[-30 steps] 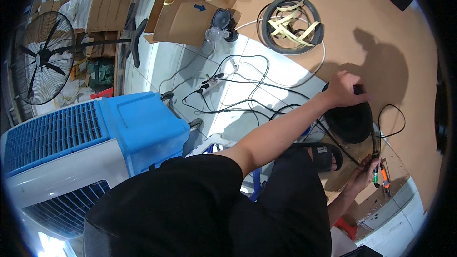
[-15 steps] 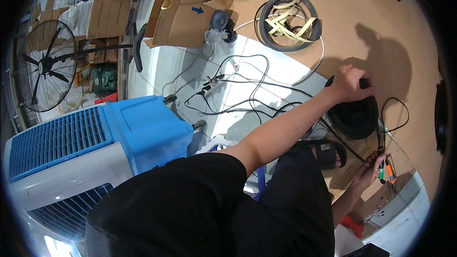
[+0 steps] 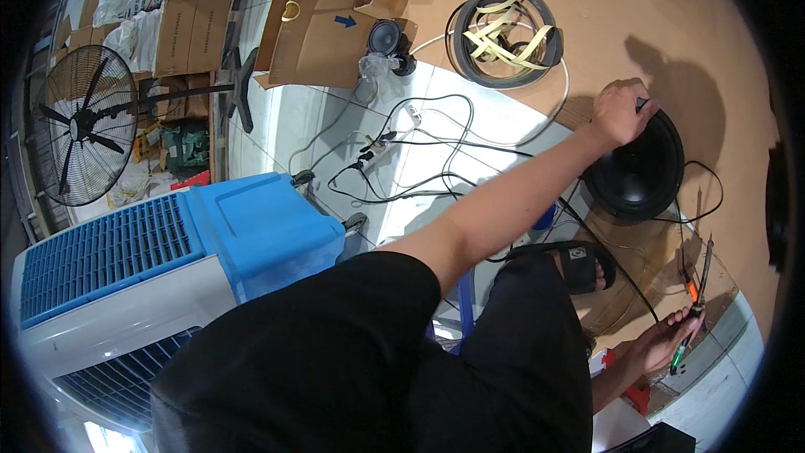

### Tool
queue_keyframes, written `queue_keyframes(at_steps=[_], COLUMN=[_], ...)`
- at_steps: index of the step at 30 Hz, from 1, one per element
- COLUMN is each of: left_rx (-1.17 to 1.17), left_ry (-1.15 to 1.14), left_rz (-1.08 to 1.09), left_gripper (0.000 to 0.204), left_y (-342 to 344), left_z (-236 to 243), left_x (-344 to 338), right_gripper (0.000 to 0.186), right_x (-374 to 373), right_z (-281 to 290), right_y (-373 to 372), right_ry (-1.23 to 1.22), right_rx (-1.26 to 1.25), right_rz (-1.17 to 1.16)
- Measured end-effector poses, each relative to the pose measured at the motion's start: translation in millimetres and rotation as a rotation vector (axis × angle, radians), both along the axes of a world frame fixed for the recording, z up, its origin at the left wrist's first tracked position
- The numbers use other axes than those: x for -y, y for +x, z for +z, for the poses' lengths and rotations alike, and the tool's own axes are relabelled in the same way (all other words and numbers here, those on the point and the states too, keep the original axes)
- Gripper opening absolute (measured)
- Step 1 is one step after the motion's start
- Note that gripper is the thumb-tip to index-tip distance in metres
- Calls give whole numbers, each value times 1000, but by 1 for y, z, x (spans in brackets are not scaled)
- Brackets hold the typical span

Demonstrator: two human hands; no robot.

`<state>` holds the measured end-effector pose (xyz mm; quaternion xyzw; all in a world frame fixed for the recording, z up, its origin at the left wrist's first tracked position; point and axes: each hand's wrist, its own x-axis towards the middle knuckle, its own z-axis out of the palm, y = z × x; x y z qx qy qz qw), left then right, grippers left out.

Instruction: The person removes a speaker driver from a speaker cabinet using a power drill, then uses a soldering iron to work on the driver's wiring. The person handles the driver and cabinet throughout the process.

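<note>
My left hand (image 3: 621,111) is closed on the far edge of a black round loudspeaker (image 3: 639,174), which stands tilted with its dark cone showing. Lower right, my right hand (image 3: 669,337) holds a soldering iron (image 3: 704,273) with a slim metal shaft pointing away from me; a bit of green shows at the rear of its handle. A black cord runs across the cardboard to this hand. Just beyond the hand an orange-handled tool (image 3: 692,290) lies on the cardboard, partly covered by the iron. A thin black wire loop (image 3: 719,189) rests beside the loudspeaker.
A blue and white air cooler (image 3: 268,218) and a standing fan (image 3: 88,124) are at left. Cables with a power strip (image 3: 373,153) cross the tiles. Near the cardboard boxes (image 3: 323,42) sits a small speaker (image 3: 385,37). Farther back lies a black ring with yellow strips (image 3: 511,46).
The loudspeaker has tipped, so its cone faces more toward me. My right hand has drawn back toward me with the soldering iron, away from the loudspeaker's edge.
</note>
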<state>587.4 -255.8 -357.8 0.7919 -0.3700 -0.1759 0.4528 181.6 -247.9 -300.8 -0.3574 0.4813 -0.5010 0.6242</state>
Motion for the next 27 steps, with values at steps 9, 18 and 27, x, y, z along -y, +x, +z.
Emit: queue_keyframes(at_steps=[9, 18, 27], left_rx=[331, -152, 234], left_ry=[749, 1234, 962], left_rz=[182, -49, 236], left_gripper=[35, 41, 36], left_y=[226, 265, 289], left_z=[67, -1, 35], left_x=[-303, -463, -469], right_gripper=[39, 39, 46], right_x=[-53, -95, -89], right_z=[60, 47, 77], right_y=[-32, -63, -20], right_ry=[14, -265, 130], right_rx=[-380, -941, -462], right_rz=[-120, -4, -334])
